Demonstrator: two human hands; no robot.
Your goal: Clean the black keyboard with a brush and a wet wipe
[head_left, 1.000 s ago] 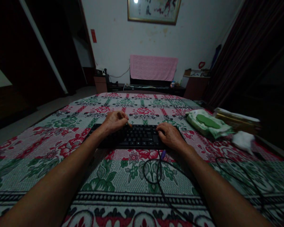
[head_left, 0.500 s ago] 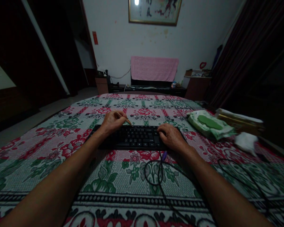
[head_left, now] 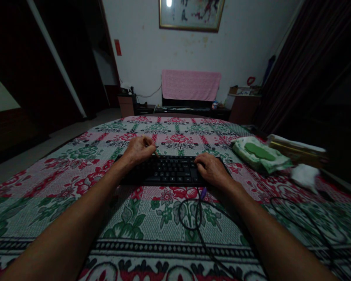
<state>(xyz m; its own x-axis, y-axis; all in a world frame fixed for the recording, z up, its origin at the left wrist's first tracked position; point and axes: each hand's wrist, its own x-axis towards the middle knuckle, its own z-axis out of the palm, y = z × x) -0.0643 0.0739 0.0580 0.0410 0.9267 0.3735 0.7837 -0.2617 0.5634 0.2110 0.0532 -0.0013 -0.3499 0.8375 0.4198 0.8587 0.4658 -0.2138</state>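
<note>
A black keyboard [head_left: 172,169] lies flat on the patterned tablecloth, its keys facing up. My left hand [head_left: 142,149] is closed in a pinch above the keyboard's back edge, left of the middle. Between its fingers is a thin brown stick [head_left: 156,154], mostly hidden by the hand, its end pointing down at the top row of keys; its exact kind is unclear. My right hand [head_left: 212,168] lies over the keyboard's right end with curled fingers, holding it against the table.
A black cable [head_left: 197,230] with a purple plug [head_left: 203,193] loops in front of the keyboard. On the right lie a green-and-white wipes pack [head_left: 260,154], a gold tissue box [head_left: 298,150] and a crumpled white tissue [head_left: 304,175]. Farther back, a pink cloth [head_left: 191,85] covers a screen.
My left hand has turned slightly and the stick's end has shifted a little left, with less of it showing. My right hand and the keyboard stay in place.
</note>
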